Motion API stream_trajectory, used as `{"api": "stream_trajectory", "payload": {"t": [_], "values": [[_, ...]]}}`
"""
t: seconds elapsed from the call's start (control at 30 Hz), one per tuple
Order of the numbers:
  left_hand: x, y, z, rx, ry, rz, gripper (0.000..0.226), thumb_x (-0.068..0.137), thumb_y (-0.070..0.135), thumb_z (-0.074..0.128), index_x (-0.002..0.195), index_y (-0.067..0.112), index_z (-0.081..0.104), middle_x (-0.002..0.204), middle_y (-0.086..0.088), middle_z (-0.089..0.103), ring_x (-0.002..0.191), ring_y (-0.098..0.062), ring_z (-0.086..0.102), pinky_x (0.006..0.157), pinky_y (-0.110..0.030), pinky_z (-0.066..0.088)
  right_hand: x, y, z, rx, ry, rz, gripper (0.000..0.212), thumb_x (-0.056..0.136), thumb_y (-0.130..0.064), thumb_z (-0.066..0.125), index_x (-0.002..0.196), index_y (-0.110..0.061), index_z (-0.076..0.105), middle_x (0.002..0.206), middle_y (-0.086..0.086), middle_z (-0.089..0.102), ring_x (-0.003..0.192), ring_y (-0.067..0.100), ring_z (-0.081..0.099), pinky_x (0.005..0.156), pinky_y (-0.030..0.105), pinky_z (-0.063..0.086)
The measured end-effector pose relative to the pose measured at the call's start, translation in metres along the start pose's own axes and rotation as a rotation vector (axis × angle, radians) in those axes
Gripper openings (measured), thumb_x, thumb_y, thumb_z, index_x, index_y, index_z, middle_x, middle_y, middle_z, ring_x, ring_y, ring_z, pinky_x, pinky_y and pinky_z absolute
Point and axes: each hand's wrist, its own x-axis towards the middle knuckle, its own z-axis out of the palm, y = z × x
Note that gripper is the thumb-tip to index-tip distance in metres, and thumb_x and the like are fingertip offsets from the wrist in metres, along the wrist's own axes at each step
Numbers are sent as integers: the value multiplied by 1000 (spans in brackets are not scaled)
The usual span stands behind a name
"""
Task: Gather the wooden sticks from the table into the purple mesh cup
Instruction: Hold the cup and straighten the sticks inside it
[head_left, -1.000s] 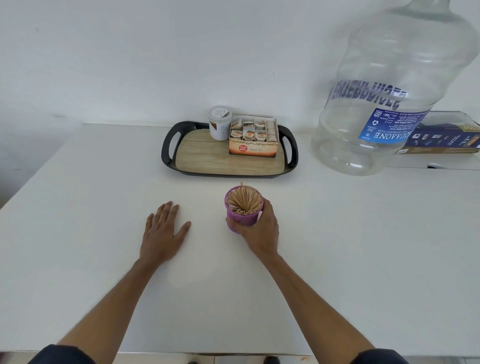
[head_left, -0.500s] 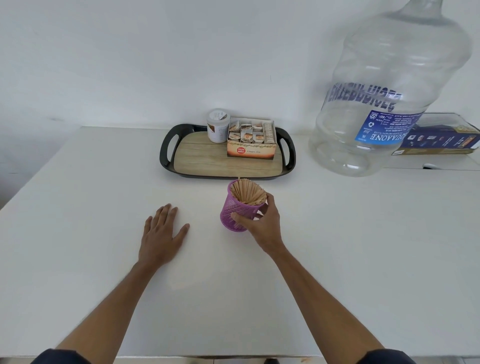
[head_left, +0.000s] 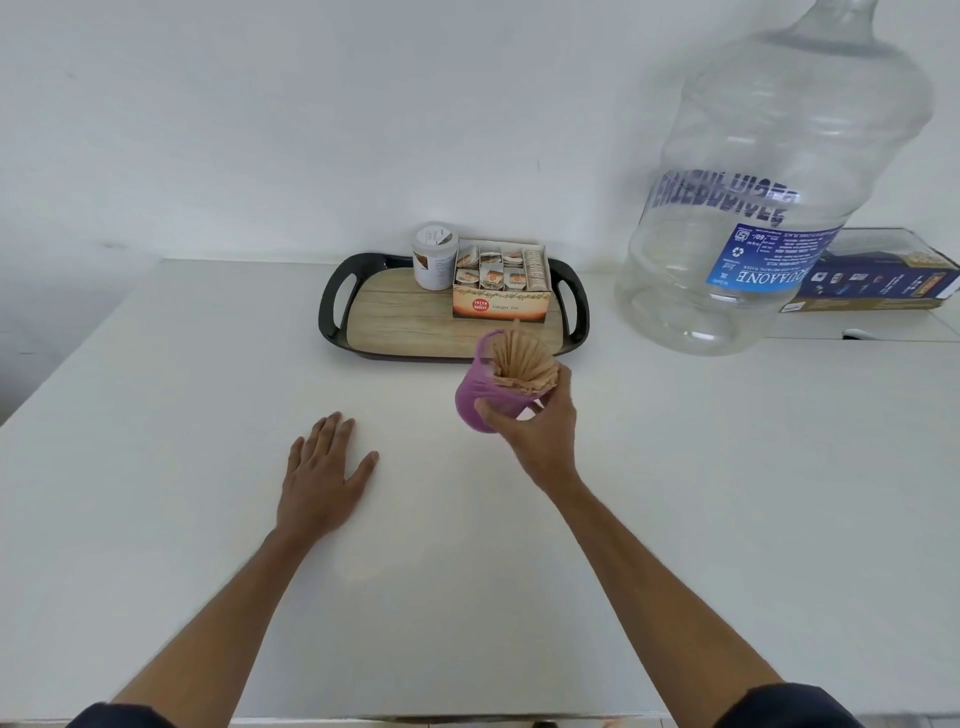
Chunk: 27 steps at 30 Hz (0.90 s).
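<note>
- Quick count: one purple mesh cup, one bundle of wooden sticks packed in it (way too many and too blurry to count one by one), one black tray, one white jar, one tea box, one huge clear water bottle, one dark blue box behind it.
- Right hand: the grip is wrapped round the cup, thumb on the near side, fingers curled round the far side. The cup is tilted, mouth leaning away and to the right, and looks lifted off the counter, though it's motion-blurred, so I can't tell for sure.
- Left hand: lying flat, palm down on the counter, fingers straight and slightly spread, holding nothing. It's well to the left of the cup.
- The cup is full of sticks, fanned out at the rim, one poking up a bit higher at the back. I see no loose sticks on the counter.
- The tray, with its wood-look floor, sits just beyond the cup near the wall. The jar, lid on, stands at its back, and the tea box is just right of it, touching or nearly so.
- The tea box is open on top with rows of tea bag packets standing in it.
- The water bottle looks empty and stands right of the tray.
</note>
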Motion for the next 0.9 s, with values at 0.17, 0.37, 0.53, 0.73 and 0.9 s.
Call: {"api": "stream_trajectory", "payload": {"t": [0.17, 0.37, 0.53, 0.73, 0.9], "values": [[0, 0, -1, 0, 6, 3, 84, 85, 68, 14, 151, 19, 28, 161, 0, 21, 149, -14, 10, 121, -39, 7, -7, 6, 2, 6, 34, 19, 85, 55, -16, 95, 125, -14, 49, 115, -6, 64, 103, 9, 64, 78, 24, 58], [0, 0, 0, -14, -5, 2, 83, 85, 68, 16, 150, 18, 30, 161, 0, 22, 149, -15, 11, 121, -40, 8, -8, 7, 5, -46, 7, 34, 87, 54, -21, 96, 127, -18, 48, 112, -14, 63, 105, 13, 64, 78, 25, 59], [0, 0, -1, -3, -14, 2, 84, 85, 69, 15, 151, 19, 28, 161, 1, 21, 149, -14, 10, 121, -39, 8, -10, 7, 6, -49, 8, 23, 86, 53, -23, 95, 124, -20, 47, 112, -12, 63, 102, 12, 64, 78, 25, 58], [1, 1, -3, -23, -23, -4, 88, 81, 70, 14, 151, 17, 29, 161, -1, 20, 149, -15, 9, 121, -42, 7, -13, 11, 5, -35, -27, 35, 85, 54, -19, 95, 125, -20, 48, 113, -11, 64, 103, 8, 64, 80, 26, 58], [5, 34, -19, -236, -85, 174, 96, 72, 71, 47, 152, 22, 24, 161, 2, 17, 148, -13, 10, 120, -43, 9, -15, 15, 6, -26, -177, 77, 86, 56, -16, 95, 127, -21, 47, 119, -9, 61, 110, 15, 62, 82, 28, 59]]}}
